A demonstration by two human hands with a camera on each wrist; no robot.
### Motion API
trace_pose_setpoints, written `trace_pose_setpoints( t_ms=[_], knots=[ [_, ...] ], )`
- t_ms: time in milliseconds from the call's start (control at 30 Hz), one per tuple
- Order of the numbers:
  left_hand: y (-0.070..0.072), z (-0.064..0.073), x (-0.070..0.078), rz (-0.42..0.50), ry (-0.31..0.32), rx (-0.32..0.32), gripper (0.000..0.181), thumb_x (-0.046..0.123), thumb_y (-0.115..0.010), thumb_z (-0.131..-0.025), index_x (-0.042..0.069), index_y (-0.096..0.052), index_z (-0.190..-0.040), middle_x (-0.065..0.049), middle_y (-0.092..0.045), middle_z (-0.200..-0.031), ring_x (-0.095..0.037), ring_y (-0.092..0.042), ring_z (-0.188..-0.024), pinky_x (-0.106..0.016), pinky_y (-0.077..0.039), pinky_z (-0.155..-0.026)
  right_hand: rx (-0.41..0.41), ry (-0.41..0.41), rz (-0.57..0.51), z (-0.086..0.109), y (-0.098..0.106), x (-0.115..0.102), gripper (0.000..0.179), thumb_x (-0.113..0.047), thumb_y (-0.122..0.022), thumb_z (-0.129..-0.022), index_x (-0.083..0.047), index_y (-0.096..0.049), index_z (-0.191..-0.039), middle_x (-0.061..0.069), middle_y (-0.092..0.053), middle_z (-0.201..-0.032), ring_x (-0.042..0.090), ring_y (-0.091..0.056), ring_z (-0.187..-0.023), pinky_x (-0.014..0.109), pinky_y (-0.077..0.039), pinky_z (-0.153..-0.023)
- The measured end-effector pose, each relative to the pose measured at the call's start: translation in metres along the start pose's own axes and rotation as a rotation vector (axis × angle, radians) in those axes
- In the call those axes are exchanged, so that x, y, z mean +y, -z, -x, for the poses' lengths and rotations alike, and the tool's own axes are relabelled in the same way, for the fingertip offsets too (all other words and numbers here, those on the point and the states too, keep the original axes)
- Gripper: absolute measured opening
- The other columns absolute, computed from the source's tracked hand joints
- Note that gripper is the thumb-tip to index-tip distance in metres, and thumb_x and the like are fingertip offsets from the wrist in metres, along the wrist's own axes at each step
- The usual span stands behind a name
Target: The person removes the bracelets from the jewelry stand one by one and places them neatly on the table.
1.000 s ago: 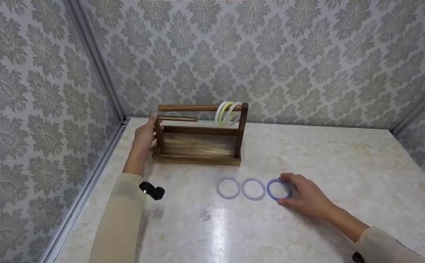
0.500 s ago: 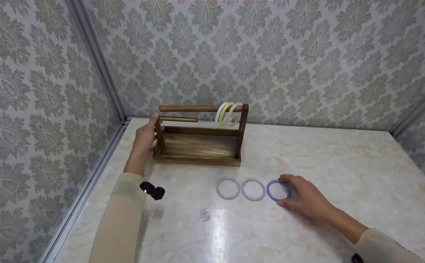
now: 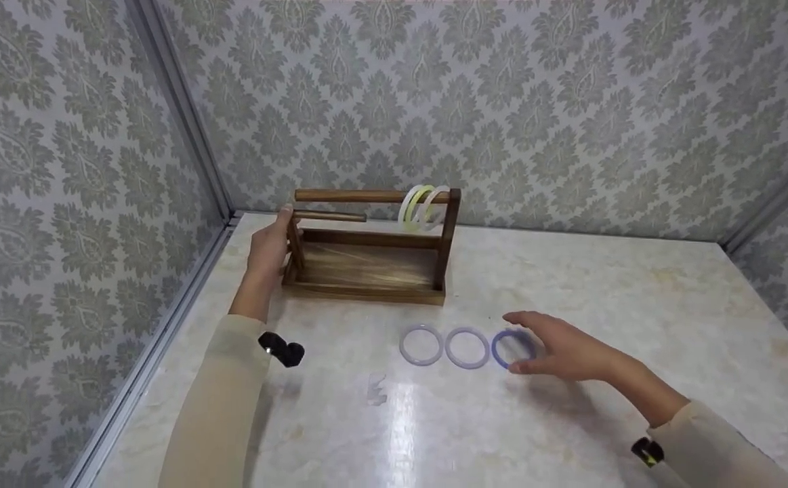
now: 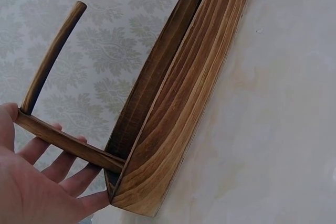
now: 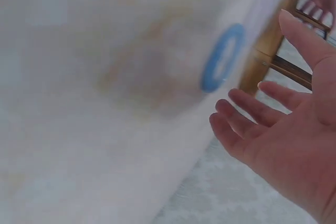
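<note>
My left hand [image 3: 268, 247] grips the left post of a dark wooden bangle rack [image 3: 366, 295], thumb at the post's top. In the left wrist view its fingers [image 4: 60, 166] reach behind that post. Over a blue bangle [image 3: 494, 349] lying flat, my right hand [image 3: 566, 349] is spread, thumb and fingers apart. The right wrist view shows the blue bangle [image 5: 212, 69] beyond the fingertips, with nothing in the palm. To its left lie a lilac bangle [image 3: 448, 348] and a paler one [image 3: 402, 345], in a row.
White and yellow-green bangles [image 3: 403, 210] hang at the right end of the rack's upper bar [image 3: 346, 196]. The lower, shorter bar [image 3: 333, 216] juts from the left post. A patterned wall [image 3: 502, 102] stands right behind the marbled table [image 3: 604, 271].
My right hand has let go of the blue bangle, its fingers spreading and lifting a little. The bangle stays on the table. My left hand keeps its grip on the rack.
</note>
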State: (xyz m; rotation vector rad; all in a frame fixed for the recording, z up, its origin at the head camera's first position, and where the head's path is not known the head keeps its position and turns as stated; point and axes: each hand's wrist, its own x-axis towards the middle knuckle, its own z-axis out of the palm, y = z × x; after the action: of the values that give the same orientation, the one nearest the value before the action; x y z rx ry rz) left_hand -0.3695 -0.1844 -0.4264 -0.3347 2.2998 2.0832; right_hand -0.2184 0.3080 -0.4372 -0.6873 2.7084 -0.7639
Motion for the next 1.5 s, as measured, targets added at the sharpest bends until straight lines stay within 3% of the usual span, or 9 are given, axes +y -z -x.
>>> trace_pose_setpoints(
  t_ms=[100, 333, 500, 667, 833, 967, 1167, 1400, 1500],
  knots=[
    [-0.001, 0.001, 0.002, 0.013, 0.01, 0.006, 0.078, 0.076, -0.046, -0.101, 0.013, -0.066, -0.14, -0.008, -0.047, -0.162, -0.034, -0.038, -0.154, -0.059, -0.032, -0.121, 0.041, 0.039, -0.015, -0.002, 0.012, -0.011, 0.083, -0.049, -0.079, -0.096, -0.008, -0.045, -0.159, 0.011, -0.05, -0.159, 0.036, -0.047, -0.146, 0.062, -0.039, -0.116],
    [0.008, 0.006, 0.001, -0.039, -0.013, 0.022, 0.086, 0.074, -0.044, -0.103, 0.015, -0.041, -0.164, -0.009, -0.035, -0.17, -0.033, -0.034, -0.155, -0.055, -0.031, -0.123, 0.129, 0.156, -0.044, -0.005, 0.027, -0.034, 0.071, -0.042, -0.077, -0.099, -0.015, -0.048, -0.158, 0.003, -0.054, -0.156, 0.028, -0.052, -0.143, 0.056, -0.047, -0.11],
    [0.031, 0.02, 0.011, -0.06, -0.14, 0.152, 0.071, 0.06, -0.043, -0.11, 0.009, -0.047, -0.157, -0.012, -0.047, -0.159, -0.029, -0.039, -0.15, -0.047, -0.033, -0.121, 0.168, 0.2, -0.121, -0.007, 0.035, -0.052, 0.069, -0.039, -0.078, -0.098, -0.019, -0.049, -0.157, -0.001, -0.055, -0.155, 0.026, -0.053, -0.143, 0.053, -0.048, -0.111],
    [0.056, 0.047, 0.042, -0.033, -0.294, 0.357, 0.055, 0.05, -0.057, -0.108, 0.01, -0.054, -0.146, -0.005, -0.055, -0.141, -0.019, -0.051, -0.134, -0.034, -0.043, -0.108, 0.241, 0.244, -0.155, -0.01, 0.049, -0.073, 0.068, -0.031, -0.079, -0.099, -0.022, -0.048, -0.159, -0.003, -0.055, -0.155, 0.023, -0.054, -0.141, 0.051, -0.049, -0.11],
    [0.049, 0.086, 0.084, 0.002, -0.524, 0.481, 0.041, 0.035, -0.071, -0.103, 0.007, -0.061, -0.131, 0.0, -0.062, -0.123, -0.016, -0.059, -0.117, -0.027, -0.046, -0.103, 0.348, 0.266, -0.153, -0.02, 0.066, -0.085, 0.068, -0.026, -0.078, -0.1, -0.018, -0.048, -0.16, -0.001, -0.057, -0.154, 0.022, -0.055, -0.14, 0.049, -0.05, -0.11],
    [0.019, 0.117, 0.11, -0.076, -0.663, 0.388, 0.046, 0.033, -0.079, -0.099, 0.006, -0.064, -0.133, -0.005, -0.066, -0.128, -0.017, -0.061, -0.12, -0.027, -0.045, -0.109, 0.457, 0.262, -0.182, -0.037, 0.075, -0.091, 0.064, -0.026, -0.077, -0.101, -0.016, -0.05, -0.158, 0.0, -0.058, -0.151, 0.019, -0.054, -0.14, 0.047, -0.05, -0.11],
    [-0.026, 0.143, 0.13, -0.282, -0.804, 0.135, 0.065, 0.041, -0.085, -0.093, 0.009, -0.062, -0.145, -0.004, -0.064, -0.141, -0.018, -0.057, -0.132, -0.032, -0.042, -0.114, 0.572, 0.275, -0.261, -0.063, 0.079, -0.098, 0.06, -0.026, -0.076, -0.102, -0.015, -0.053, -0.156, 0.001, -0.058, -0.152, 0.017, -0.052, -0.141, 0.047, -0.048, -0.111],
    [-0.065, 0.141, 0.135, -0.515, -0.899, -0.188, 0.079, 0.037, -0.088, -0.09, 0.014, -0.051, -0.156, -0.001, -0.054, -0.154, -0.018, -0.048, -0.143, -0.04, -0.042, -0.116, 0.623, 0.312, -0.321, -0.092, 0.074, -0.102, 0.056, -0.025, -0.076, -0.101, -0.011, -0.057, -0.152, 0.005, -0.06, -0.149, 0.02, -0.055, -0.137, 0.048, -0.049, -0.108],
    [-0.076, 0.129, 0.135, -0.661, -0.919, -0.252, 0.082, 0.035, -0.088, -0.091, 0.017, -0.048, -0.16, -0.001, -0.05, -0.158, -0.02, -0.043, -0.149, -0.041, -0.037, -0.121, 0.67, 0.313, -0.307, -0.103, 0.073, -0.103, 0.054, -0.027, -0.077, -0.101, -0.009, -0.06, -0.149, 0.005, -0.063, -0.146, 0.02, -0.058, -0.134, 0.047, -0.051, -0.107]
  ],
)
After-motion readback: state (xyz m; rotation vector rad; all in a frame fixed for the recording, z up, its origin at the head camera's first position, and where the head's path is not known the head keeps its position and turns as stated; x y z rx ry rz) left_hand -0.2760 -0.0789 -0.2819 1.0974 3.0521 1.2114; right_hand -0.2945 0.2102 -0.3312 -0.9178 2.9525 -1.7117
